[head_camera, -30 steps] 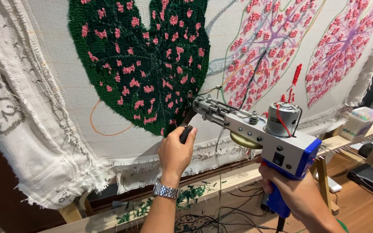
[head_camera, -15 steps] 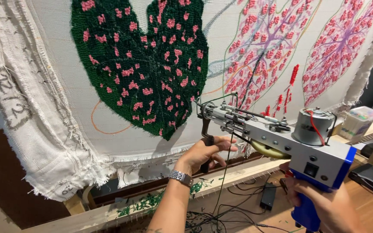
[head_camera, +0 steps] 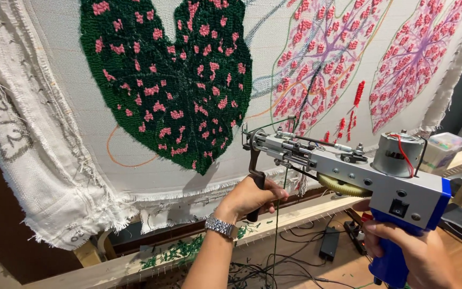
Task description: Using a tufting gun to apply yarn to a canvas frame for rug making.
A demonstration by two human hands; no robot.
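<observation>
A tufting gun [head_camera: 348,168] with a grey metal body, blue grip and round silver motor is held just in front of a stretched white cloth [head_camera: 70,118]. My right hand [head_camera: 415,257] grips its blue handle at the lower right. My left hand [head_camera: 249,198], with a metal wristwatch, is closed around the black front handle under the needle end. The needle tip sits just right of the bottom point of a dark green tufted leaf [head_camera: 172,80] with pink dots. A green yarn runs down from the gun.
Two pink and purple leaf designs [head_camera: 327,59] fill the cloth to the right. The wooden frame rail [head_camera: 151,259] below holds green yarn scraps. Cables and a black power adapter [head_camera: 328,243] lie on the floor. A small clear box [head_camera: 440,150] sits at the far right.
The gun has drawn back and down from the cloth toward me. My left hand stays on the front handle and has dropped slightly; the view has moved closer.
</observation>
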